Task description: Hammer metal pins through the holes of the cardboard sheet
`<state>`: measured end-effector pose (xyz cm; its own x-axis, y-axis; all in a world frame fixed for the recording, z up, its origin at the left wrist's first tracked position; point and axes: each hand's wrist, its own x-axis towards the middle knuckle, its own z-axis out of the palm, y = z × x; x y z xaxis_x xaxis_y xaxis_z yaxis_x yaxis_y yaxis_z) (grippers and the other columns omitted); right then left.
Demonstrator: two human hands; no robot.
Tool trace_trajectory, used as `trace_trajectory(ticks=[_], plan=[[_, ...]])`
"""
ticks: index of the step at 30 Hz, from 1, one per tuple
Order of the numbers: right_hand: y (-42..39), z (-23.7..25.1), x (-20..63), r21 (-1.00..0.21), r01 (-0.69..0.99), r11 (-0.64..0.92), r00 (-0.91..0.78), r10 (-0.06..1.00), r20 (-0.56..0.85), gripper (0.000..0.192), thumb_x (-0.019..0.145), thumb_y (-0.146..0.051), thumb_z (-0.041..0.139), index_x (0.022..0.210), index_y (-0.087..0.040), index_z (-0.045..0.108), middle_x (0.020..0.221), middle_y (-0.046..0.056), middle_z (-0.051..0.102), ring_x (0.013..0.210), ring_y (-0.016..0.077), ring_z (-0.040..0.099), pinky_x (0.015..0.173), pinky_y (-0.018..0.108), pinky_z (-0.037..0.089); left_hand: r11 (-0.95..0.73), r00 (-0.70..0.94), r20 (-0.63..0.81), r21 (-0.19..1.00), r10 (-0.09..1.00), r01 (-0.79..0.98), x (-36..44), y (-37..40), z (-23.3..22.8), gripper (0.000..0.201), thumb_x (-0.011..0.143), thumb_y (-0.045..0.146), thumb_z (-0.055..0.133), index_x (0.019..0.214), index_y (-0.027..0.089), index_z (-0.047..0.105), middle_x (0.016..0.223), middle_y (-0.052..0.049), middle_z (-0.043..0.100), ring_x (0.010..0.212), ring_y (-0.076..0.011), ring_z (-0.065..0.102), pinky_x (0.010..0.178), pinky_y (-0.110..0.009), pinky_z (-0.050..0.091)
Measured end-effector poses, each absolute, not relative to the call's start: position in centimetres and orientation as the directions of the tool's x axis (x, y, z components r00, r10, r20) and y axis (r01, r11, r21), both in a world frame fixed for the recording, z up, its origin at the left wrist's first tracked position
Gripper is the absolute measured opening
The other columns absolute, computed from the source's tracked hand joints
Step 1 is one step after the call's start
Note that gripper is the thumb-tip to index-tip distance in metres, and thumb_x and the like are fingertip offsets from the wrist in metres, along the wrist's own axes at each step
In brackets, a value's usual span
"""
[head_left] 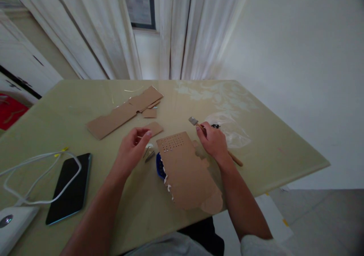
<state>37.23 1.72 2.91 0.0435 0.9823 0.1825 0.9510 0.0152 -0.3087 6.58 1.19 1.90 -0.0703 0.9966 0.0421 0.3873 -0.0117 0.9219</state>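
Observation:
My right hand is closed around the wooden handle of a small hammer; its grey metal head points up and to the left, and the handle end sticks out past my wrist. My left hand has its fingers curled and thumb near the index finger; anything pinched there is too small to make out. Between my hands lies a cardboard piece with rows of small holes at its far end and white bits along its left edge. A blue basket shows partly beneath it. Several nails lie beside my left hand.
Long cardboard strips lie at the back left, with a small cardboard piece nearer. A clear plastic bag is behind my right hand. On the left are a black tablet, a white cable and a white device.

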Motion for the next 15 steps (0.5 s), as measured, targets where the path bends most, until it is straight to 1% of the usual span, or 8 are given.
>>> trace_trajectory(ticks=[2, 3, 5, 6, 8, 11, 13, 15], plan=[[1.7, 2.9, 37.2, -0.321, 0.947, 0.004, 0.057, 0.982, 0.180, 0.043, 0.112, -0.052, 0.042, 0.113, -0.020, 0.070, 0.093, 0.012, 0.080, 0.084, 0.0277, 0.073, 0.068, 0.033, 0.033, -0.008, -0.049, 0.049, 0.779, 0.998, 0.627, 5.6, 1.3, 1.8, 0.041, 0.093, 0.063, 0.066, 0.097, 0.023, 0.074, 0.089, -0.006, 0.078, 0.070, -0.0232, 0.065, 0.067, -0.036, 0.047], [1.8, 2.8, 37.2, -0.325, 0.946, -0.001, 0.063, 0.982, 0.179, 0.042, 0.112, -0.052, 0.043, 0.114, -0.020, 0.071, 0.095, 0.012, 0.080, 0.085, 0.0280, 0.073, 0.069, 0.033, 0.034, -0.013, -0.024, 0.044, 0.688, 0.999, 0.726, 5.2, 1.2, 1.6, 0.037, 0.093, 0.060, 0.067, 0.094, 0.024, 0.075, 0.088, -0.006, 0.079, 0.070, -0.0244, 0.066, 0.068, -0.036, 0.046], [1.9, 2.7, 37.3, -0.334, 0.942, -0.014, 0.078, 0.981, 0.177, 0.042, 0.111, -0.052, 0.046, 0.117, -0.020, 0.071, 0.099, 0.013, 0.081, 0.087, 0.0285, 0.073, 0.069, 0.033, 0.035, -0.027, 0.022, 0.017, 0.526, 1.000, 0.850, 5.0, 0.9, 1.1, 0.030, 0.094, 0.054, 0.068, 0.093, 0.025, 0.076, 0.092, -0.007, 0.081, 0.077, -0.0282, 0.070, 0.070, -0.037, 0.045], [1.9, 2.6, 37.3, -0.341, 0.940, -0.023, 0.087, 0.981, 0.176, 0.042, 0.111, -0.052, 0.047, 0.118, -0.020, 0.072, 0.100, 0.013, 0.081, 0.088, 0.0286, 0.073, 0.070, 0.033, 0.036, -0.037, 0.040, 0.005, 0.470, 0.999, 0.882, 5.0, 0.8, 0.7, 0.028, 0.095, 0.052, 0.068, 0.094, 0.025, 0.076, 0.095, -0.007, 0.082, 0.082, -0.0302, 0.072, 0.071, -0.037, 0.045], [2.0, 2.4, 37.4, -0.355, 0.934, -0.034, 0.101, 0.980, 0.173, 0.041, 0.111, -0.052, 0.048, 0.119, -0.020, 0.072, 0.102, 0.013, 0.082, 0.088, 0.0282, 0.073, 0.070, 0.033, 0.037, -0.059, 0.059, 0.012, 0.385, 0.998, 0.921, 5.2, 0.5, 0.1, 0.027, 0.097, 0.049, 0.067, 0.095, 0.025, 0.076, 0.099, -0.009, 0.082, 0.089, -0.0328, 0.074, 0.072, -0.037, 0.046], [2.2, 2.2, 37.5, -0.362, 0.932, -0.035, 0.106, 0.978, 0.180, 0.042, 0.111, -0.052, 0.048, 0.119, -0.020, 0.073, 0.101, 0.013, 0.082, 0.087, 0.0276, 0.073, 0.070, 0.033, 0.038, -0.073, 0.069, 0.027, 0.292, 0.997, 0.954, 5.6, 0.4, -0.3, 0.025, 0.100, 0.044, 0.062, 0.098, 0.023, 0.076, 0.102, -0.011, 0.081, 0.090, -0.0327, 0.075, 0.073, -0.038, 0.048], [2.3, 2.0, 37.6, -0.355, 0.934, -0.038, 0.111, 0.976, 0.188, 0.041, 0.111, -0.051, 0.048, 0.119, -0.020, 0.073, 0.102, 0.013, 0.082, 0.087, 0.0279, 0.074, 0.070, 0.033, 0.039, -0.058, 0.068, -0.025, 0.264, 0.997, 0.963, 5.7, 0.6, -0.3, 0.024, 0.102, 0.039, 0.057, 0.101, 0.023, 0.075, 0.105, -0.012, 0.081, 0.092, -0.0318, 0.075, 0.075, -0.038, 0.050], [2.3, 1.9, 37.6, -0.345, 0.937, -0.049, 0.122, 0.974, 0.192, 0.041, 0.110, -0.051, 0.049, 0.120, -0.020, 0.073, 0.103, 0.013, 0.083, 0.089, 0.0284, 0.074, 0.071, 0.033, 0.040, -0.071, 0.094, -0.085, 0.245, 0.992, 0.967, 5.8, 0.8, -0.3, 0.025, 0.104, 0.032, 0.052, 0.104, 0.021, 0.074, 0.108, -0.013, 0.080, 0.098, -0.0319, 0.075, 0.082, -0.039, 0.052]])
